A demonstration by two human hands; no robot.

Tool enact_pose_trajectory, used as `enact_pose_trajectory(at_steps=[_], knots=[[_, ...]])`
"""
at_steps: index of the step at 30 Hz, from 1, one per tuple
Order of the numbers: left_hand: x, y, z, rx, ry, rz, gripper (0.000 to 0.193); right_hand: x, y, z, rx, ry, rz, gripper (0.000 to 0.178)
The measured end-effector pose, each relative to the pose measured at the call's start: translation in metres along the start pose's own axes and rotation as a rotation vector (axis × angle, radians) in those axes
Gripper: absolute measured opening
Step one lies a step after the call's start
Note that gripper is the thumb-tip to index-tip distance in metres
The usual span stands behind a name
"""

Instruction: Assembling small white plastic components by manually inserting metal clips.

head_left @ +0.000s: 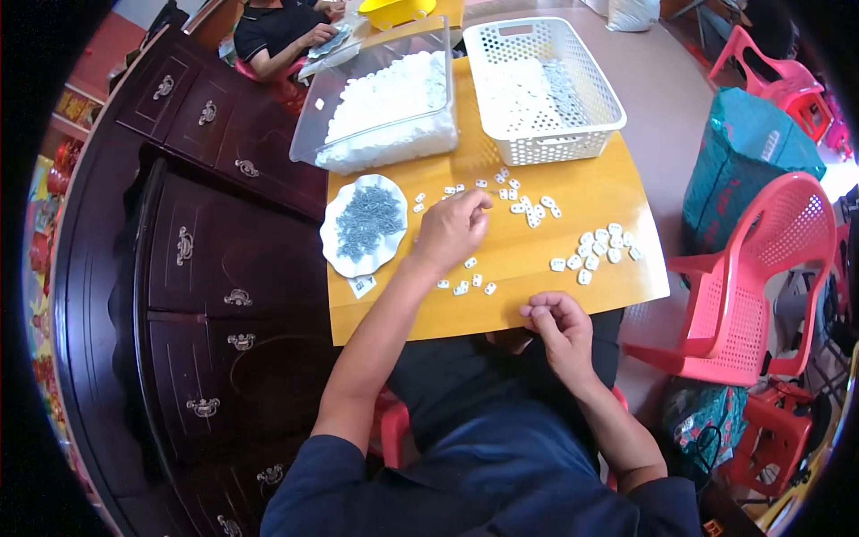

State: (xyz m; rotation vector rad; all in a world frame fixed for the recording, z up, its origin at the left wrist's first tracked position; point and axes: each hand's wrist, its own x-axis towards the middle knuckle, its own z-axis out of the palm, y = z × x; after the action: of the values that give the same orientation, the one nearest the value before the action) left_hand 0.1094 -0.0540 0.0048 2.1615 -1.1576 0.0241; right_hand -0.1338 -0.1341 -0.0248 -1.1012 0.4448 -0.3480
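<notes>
My left hand (454, 228) reaches over the middle of the wooden table, its fingers bent and pressed together among small white plastic pieces with dark holes (534, 215). Whatever it pinches, if anything, is too small to make out. My right hand (562, 333) is at the table's near edge, thumb and fingertips together; what lies between them is hidden. To the left of my left hand, a white wavy-rimmed plate (329, 234) bears a heap of thin grey metal pins or screws (369, 220). A looser group of white pieces (599, 243) lies to the right.
A see-through plastic box (309, 134) full of white pieces and a white perforated basket (555, 146) stand at the table's far side. Dark drawers (224, 233) flank the left. A pink chair (743, 277) and a teal bag (743, 161) are right. Another person (277, 36) sits beyond.
</notes>
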Motion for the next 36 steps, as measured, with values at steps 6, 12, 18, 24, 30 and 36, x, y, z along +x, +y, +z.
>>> enact_pose_trajectory(at_steps=[6, 12, 18, 24, 30, 36], knots=[[0.007, 0.014, 0.012, -0.009, -0.052, 0.053, 0.017, -0.003, -0.001, -0.001, 0.003, 0.034, -0.011, 0.013], [0.001, 0.035, 0.032, 0.026, -0.063, 0.183, 0.010, -0.002, 0.000, -0.002, -0.006, 0.039, -0.031, 0.014], [-0.001, 0.041, 0.032, 0.102, -0.125, 0.160, 0.007, -0.003, -0.005, -0.002, -0.028, 0.047, -0.040, 0.013], [-0.003, 0.036, 0.032, -0.001, -0.054, 0.111, 0.013, -0.003, -0.008, -0.003, -0.045, 0.009, -0.016, 0.012], [-0.001, 0.034, 0.029, 0.098, -0.202, 0.165, 0.016, -0.003, -0.011, -0.001, -0.067, 0.005, -0.021, 0.012], [-0.005, 0.033, 0.028, 0.105, -0.157, 0.146, 0.012, -0.001, -0.007, -0.004, -0.076, 0.010, -0.008, 0.012]])
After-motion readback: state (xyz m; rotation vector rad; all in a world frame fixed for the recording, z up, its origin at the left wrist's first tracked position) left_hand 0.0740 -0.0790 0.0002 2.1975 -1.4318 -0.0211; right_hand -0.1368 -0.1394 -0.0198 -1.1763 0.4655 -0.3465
